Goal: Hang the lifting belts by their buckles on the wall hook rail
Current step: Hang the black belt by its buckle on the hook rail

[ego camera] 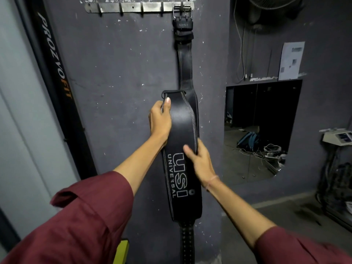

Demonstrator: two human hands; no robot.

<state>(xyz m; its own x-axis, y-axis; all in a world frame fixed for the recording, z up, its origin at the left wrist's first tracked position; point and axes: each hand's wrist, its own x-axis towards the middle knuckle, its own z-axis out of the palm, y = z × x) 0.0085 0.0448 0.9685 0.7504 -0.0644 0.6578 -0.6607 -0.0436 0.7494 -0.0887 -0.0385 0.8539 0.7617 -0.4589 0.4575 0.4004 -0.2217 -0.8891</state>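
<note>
While the hung belt sits by its buckle on the rightmost of 5 hooks on the wall rail, I hold a 2nd belt just in front of it. My left hand grasps its upper end, and my right hand clasps its right edge. Print on it: "USI UNIVERSAL". Black upright at left: "PROZVOFIT".

The left arm reaches toward 1 o'clock, the left hand curled round the belt near its top. The right arm reaches toward 11 o'clock, the right hand gripping the belt's side, thumb in front.
</note>
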